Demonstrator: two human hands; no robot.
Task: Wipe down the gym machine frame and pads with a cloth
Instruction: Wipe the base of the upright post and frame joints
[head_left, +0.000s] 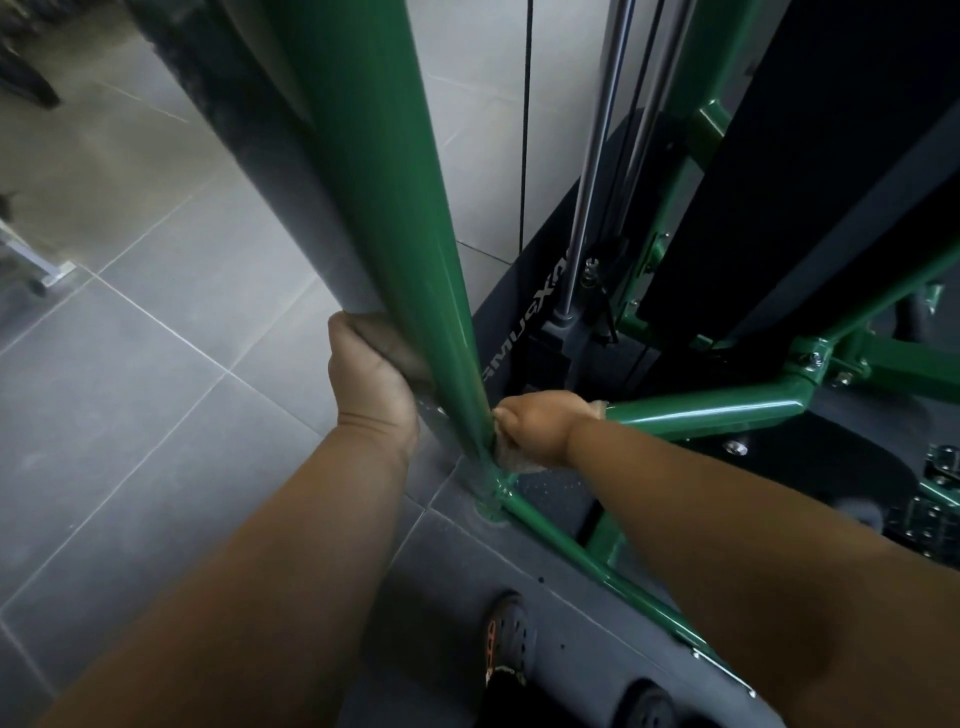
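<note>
The right hand (535, 428) is pressing a pale cloth (511, 457), bunched in its curled fingers, against the foot of the green upright post (395, 218), while the left hand (371, 379) is gripping that post higher up. Judging by this, the work is sitting low on the frame, with the crossbars (701, 410) and black pads (810, 156) probably still waiting.

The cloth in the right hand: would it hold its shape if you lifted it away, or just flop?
Probably flop: the cloth looks bunched and crumpled under the right hand against the green upright post. It likely weighs little, since only a small wad shows. Its texture is too blurred to judge.
</note>
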